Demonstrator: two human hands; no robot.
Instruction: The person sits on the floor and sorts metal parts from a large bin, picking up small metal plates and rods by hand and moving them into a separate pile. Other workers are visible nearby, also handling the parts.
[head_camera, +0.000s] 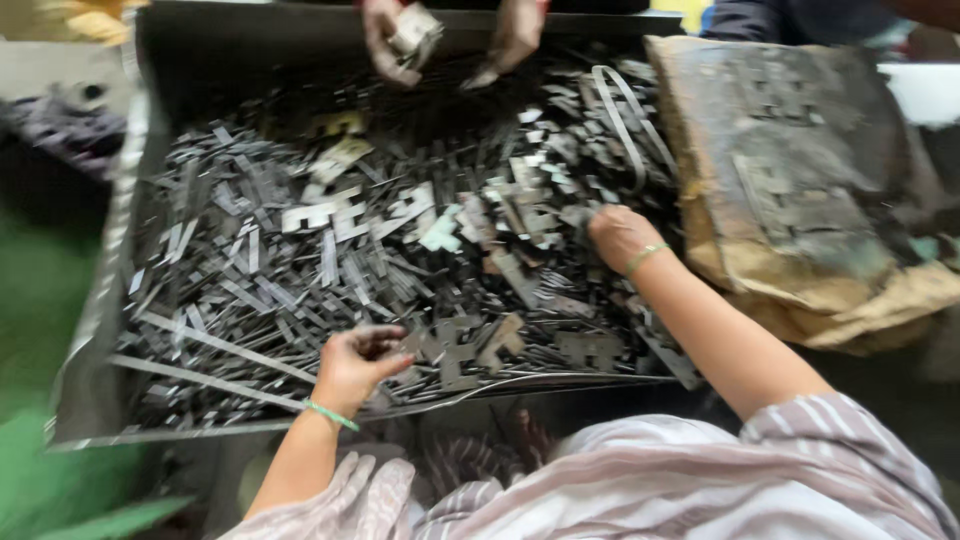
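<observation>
While blurred throughout: left hand (355, 365) curled over metal scraps (300, 240), grip unclear; right hand (620, 235) buried, grip hidden; brown sack (800, 200) right, cut off.

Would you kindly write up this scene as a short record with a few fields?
Setting: large dark metal tray heaped with flat grey metal stampings
Left hand: curled at the near edge of the heap, seemingly pinching small pieces; green band on wrist
Right hand: palm down, reaching into the pile; green band on wrist
Other person's hands: at the far rim, holding a small stack of pieces
Beside tray: worn brown sack, right side
</observation>
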